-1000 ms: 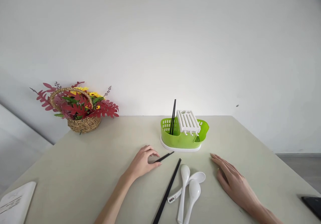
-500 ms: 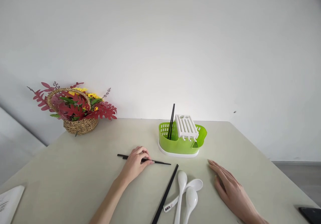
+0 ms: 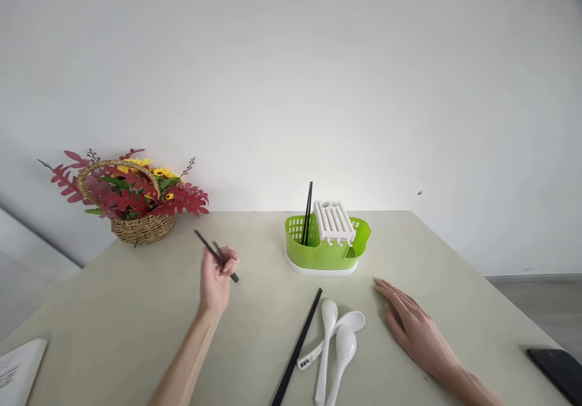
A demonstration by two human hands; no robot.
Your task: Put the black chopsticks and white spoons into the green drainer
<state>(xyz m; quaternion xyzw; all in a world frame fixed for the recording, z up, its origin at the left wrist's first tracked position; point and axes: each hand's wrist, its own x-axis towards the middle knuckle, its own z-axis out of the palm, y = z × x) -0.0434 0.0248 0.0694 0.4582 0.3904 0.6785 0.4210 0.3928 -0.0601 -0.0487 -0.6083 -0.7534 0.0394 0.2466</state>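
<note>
My left hand (image 3: 218,276) is raised over the table, its fingers closed round a pair of black chopsticks (image 3: 207,245) that look slightly blurred. Flat on the tabletop to the right lies my right hand (image 3: 413,324), fingers stretched out and holding nothing. Between the hands are more black chopsticks (image 3: 297,346) lying at a slant, beside three white spoons (image 3: 345,342), one crossing beneath another. Behind them stands a green utensil holder (image 3: 318,257) with a white slotted rack (image 3: 335,221) on it. Two black chopsticks (image 3: 307,212) lean upright in its left compartment.
A wicker basket (image 3: 143,230) of red leaves and yellow flowers stands at the back left, near the wall. A white object (image 3: 18,366) lies at the front left edge, and a black phone (image 3: 557,369) at the right edge.
My left hand has lifted its pair of chopsticks off the table and swung left, turning them in its fingers. The right hand stays flat on the table. The view has shifted slightly.
</note>
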